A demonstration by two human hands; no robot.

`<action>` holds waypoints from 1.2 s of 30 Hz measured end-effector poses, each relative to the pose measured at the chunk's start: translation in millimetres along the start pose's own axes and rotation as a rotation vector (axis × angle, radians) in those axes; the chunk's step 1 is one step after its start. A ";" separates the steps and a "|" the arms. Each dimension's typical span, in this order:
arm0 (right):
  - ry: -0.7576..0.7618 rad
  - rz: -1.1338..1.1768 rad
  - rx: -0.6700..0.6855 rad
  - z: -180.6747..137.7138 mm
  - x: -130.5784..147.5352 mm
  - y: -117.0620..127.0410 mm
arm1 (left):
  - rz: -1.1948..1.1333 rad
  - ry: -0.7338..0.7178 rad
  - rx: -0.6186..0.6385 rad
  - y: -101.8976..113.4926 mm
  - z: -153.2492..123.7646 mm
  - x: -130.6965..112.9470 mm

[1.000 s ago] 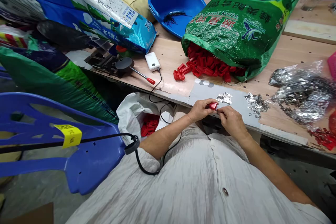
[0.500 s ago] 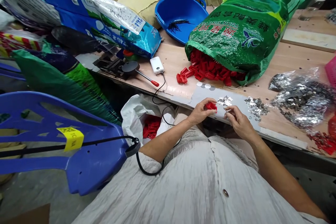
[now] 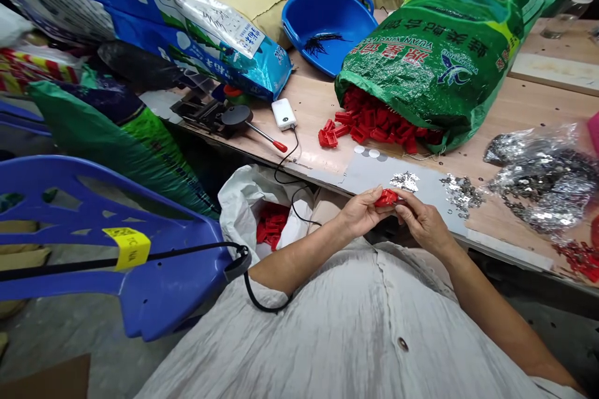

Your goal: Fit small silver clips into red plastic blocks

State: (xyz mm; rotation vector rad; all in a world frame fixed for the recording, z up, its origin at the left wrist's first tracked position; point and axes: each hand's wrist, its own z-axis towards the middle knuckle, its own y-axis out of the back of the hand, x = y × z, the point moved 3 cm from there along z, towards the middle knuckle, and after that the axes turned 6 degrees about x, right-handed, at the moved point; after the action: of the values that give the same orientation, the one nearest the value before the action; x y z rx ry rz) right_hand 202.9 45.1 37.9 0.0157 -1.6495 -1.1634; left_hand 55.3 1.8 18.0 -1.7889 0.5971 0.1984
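A small red plastic housing [image 3: 386, 197] is pinched in my left hand [image 3: 364, 212], just in front of the table edge. My right hand [image 3: 420, 217] has its thumb and fingers closed at the right end of the housing; whatever tiny piece they pinch is hidden there. Behind my hands, a pile of shiny flat metal pieces [image 3: 405, 181] lies on a grey sheet [image 3: 369, 169]. A second pile of metal pieces [image 3: 462, 193] is to its right. More red housings [image 3: 374, 121] spill from the mouth of a green woven sack [image 3: 435, 62].
Down by my left forearm, a white sack [image 3: 238, 194] holds red parts. A hand press with a red-tipped lever [image 3: 262, 134], a white power bank [image 3: 284, 114] and a blue basin [image 3: 318, 19] occupy the table. Bagged metal pieces [image 3: 543, 181] lie right. A blue chair [image 3: 173, 274] stands left.
My right hand has moved left to meet the red housing, and the fingers of both hands are now together at it. The housing has shifted slightly right and down in view.
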 end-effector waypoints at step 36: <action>-0.435 -0.557 -0.257 -12.2 -119.2 78.5 | 1.577 -0.023 -0.630 125.6 -153.7 -179.3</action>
State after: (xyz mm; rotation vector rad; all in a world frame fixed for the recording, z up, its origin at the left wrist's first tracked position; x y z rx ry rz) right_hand 303.6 141.1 3.8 0.0664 -1.9211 -1.9029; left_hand -185.5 -113.5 35.0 -1.4346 1.9742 1.5872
